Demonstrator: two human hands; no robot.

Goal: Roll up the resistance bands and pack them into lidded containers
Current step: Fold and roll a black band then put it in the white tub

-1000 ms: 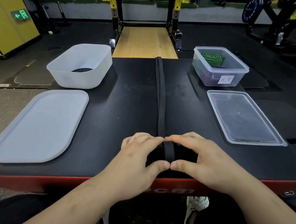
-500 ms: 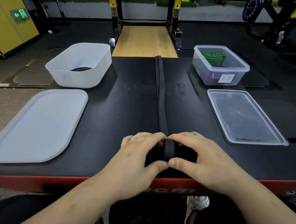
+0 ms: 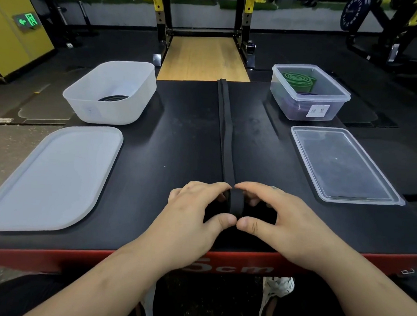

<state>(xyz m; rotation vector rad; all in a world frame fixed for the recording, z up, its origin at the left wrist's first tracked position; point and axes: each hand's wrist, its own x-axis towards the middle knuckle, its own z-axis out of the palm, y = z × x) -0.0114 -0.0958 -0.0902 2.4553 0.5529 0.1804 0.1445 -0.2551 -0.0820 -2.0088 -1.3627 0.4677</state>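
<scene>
A long black resistance band [image 3: 225,125] lies straight down the middle of the black table, its near end wound into a small roll [image 3: 236,204]. My left hand [image 3: 194,220] and my right hand [image 3: 279,222] pinch that roll from either side, thumbs at its near side, fingertips on top. At the back left stands a white tub [image 3: 113,109] with a rolled black band [image 3: 112,97] inside; its white lid [image 3: 51,178] lies in front. A clear box [image 3: 326,108] at the back right holds a rolled green band [image 3: 297,79] and a purple one [image 3: 294,106]; its clear lid [image 3: 342,165] lies in front.
The black table top [image 3: 174,144] ends in a red front edge [image 3: 76,257] close to my body. Beyond the table a wooden platform [image 3: 203,58] runs between yellow rack posts, and gym machines stand at the far right.
The roll has grown slightly and moved a little further along the band, away from me. My fingers have shifted with it; the straight part of the band has barely moved.
</scene>
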